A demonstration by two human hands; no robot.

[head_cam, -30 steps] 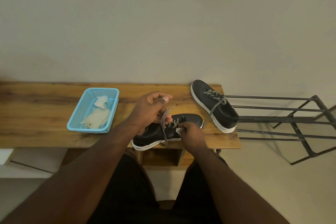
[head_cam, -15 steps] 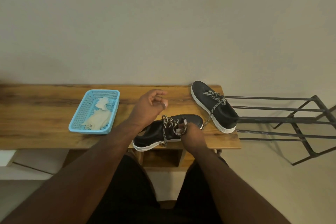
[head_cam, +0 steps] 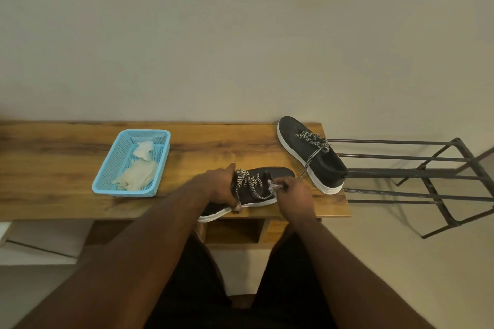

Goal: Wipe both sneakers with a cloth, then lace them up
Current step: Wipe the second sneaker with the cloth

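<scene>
Left hand (head_cam: 219, 186) dropped onto sneaker (head_cam: 256, 187); right hand (head_cam: 295, 193) pinches lace (head_cam: 272, 185).

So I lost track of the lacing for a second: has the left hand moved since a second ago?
Yes. The left hand has come down from above the near sneaker onto its heel side, closer to the table's front edge, and now grips it.

On the table (head_cam: 66, 195), the basket (head_cam: 107, 176) lies left, near sneaker (head_cam: 278, 176) centre-front, far sneaker (head_cam: 328, 165) right-rear.
</scene>
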